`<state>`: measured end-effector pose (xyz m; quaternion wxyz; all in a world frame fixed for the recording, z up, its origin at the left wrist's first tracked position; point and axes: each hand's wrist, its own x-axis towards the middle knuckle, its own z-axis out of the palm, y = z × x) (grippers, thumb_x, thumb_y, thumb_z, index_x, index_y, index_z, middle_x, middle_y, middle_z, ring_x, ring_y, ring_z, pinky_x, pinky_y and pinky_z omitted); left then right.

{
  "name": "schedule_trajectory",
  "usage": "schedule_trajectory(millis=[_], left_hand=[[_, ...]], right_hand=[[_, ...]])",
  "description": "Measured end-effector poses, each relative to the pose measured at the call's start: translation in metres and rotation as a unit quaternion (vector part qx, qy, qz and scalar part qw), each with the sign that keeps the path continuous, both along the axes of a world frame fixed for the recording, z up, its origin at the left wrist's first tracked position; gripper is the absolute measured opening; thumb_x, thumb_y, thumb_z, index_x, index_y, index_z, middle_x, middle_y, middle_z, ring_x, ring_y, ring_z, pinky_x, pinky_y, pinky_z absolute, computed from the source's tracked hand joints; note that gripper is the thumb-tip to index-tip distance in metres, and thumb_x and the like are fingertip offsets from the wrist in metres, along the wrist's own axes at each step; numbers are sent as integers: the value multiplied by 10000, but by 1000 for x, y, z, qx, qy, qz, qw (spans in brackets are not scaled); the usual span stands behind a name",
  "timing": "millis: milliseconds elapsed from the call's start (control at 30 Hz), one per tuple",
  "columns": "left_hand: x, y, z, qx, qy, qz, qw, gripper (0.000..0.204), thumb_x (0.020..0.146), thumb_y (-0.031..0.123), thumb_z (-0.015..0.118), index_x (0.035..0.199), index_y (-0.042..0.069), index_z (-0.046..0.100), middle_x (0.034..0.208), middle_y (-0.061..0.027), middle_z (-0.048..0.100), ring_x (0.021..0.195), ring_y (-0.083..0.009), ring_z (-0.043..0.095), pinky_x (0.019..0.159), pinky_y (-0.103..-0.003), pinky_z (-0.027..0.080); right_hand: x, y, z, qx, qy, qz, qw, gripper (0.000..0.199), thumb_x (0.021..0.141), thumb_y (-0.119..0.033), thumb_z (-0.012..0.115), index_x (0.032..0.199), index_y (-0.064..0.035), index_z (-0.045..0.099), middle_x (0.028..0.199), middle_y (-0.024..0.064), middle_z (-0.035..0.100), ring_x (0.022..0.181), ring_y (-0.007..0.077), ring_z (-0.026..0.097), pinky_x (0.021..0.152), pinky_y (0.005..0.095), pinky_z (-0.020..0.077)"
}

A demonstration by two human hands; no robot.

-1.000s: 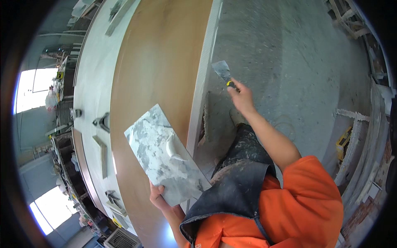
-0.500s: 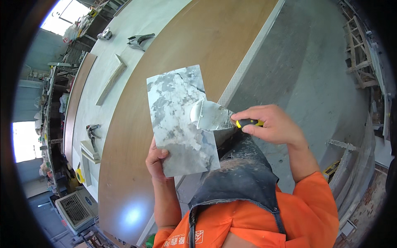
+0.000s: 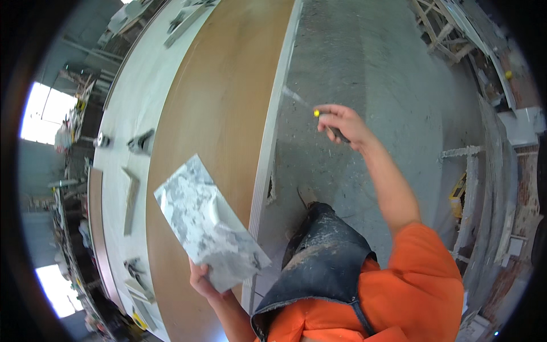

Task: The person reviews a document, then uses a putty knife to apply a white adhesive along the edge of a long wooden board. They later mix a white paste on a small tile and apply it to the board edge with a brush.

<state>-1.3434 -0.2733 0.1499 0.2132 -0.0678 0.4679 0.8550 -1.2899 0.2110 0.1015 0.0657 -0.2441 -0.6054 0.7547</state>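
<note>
Overhead, the right hand grips a putty knife whose blade points left at the white edge of the long wooden surface, while the left hand, nearer the body, holds a plaster-smeared board low above it.

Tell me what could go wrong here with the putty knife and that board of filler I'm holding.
1. The flat hawk board is tilted and gripped only at its lower corner by the left hand; the grey filler on it might slide off onto the wooden panel.
2. The putty knife in the right hand looks blurred near the panel's white edge; it could gouge or smear there.
3. The floor looks spattered, so footing may be slippery.
</note>
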Motion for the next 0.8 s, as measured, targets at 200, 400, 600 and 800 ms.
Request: schedule_trajectory(millis=[200,400,600,800], left_hand=[[-9,20,5,-85,-32,0,996,810,715,141,652,1462,-56,411,1328,-219,589,1190,-383,601,1036,-474,501],[-18,28,13,-124,-72,34,989,809,691,127,635,1447,-66,422,1294,-219,606,1164,-379,610,1018,-474,511],[-22,46,20,-130,-89,60,986,813,685,105,621,1454,-67,423,1289,-224,608,1162,-387,613,1018,-478,513],[-29,50,19,-133,-94,43,986,812,684,101,610,1456,-64,422,1306,-222,599,1185,-388,601,1029,-475,504]], right_hand=[[-85,82,-61,-129,96,-135,978,379,988,-165,639,1313,28,613,892,85,690,607,95,587,455,232,441],[-146,114,-80,-104,78,-173,976,376,976,-179,657,1305,4,642,893,74,689,609,94,586,469,247,441],[-157,117,-80,-29,21,-175,984,387,956,-189,666,1303,-18,668,859,43,676,593,82,567,467,242,407],[-116,98,-75,25,-77,-117,990,392,949,-193,680,1311,-44,684,840,-2,670,581,60,543,474,232,396]])
